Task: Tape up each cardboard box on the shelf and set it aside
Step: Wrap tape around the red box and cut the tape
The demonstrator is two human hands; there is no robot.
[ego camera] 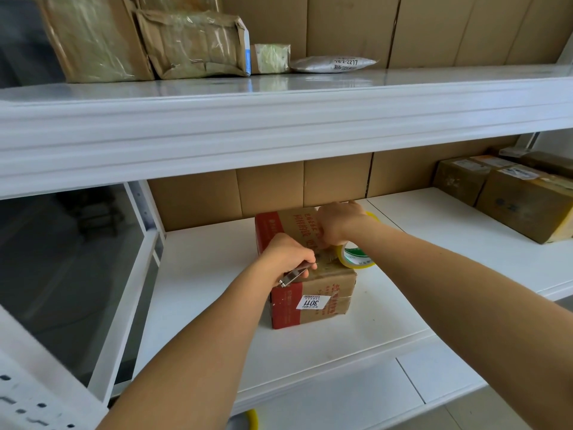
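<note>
A brown and red cardboard box (313, 301) with a white "3011" label stands on the lower white shelf (198, 274). My left hand (286, 254) grips a small metal cutter (294, 276) over the box's top near edge. My right hand (339, 226) holds a yellow roll of tape (355, 259) on the box top, with a short stretch of tape running between the two hands. The box's top is mostly hidden by my hands.
Taped boxes (524, 198) sit at the shelf's right end. On the upper shelf (279, 113) stand wrapped parcels (192, 45) and a grey mail bag (333, 64). Another yellow tape roll (252, 418) shows below the shelf. Cardboard sheets line the back.
</note>
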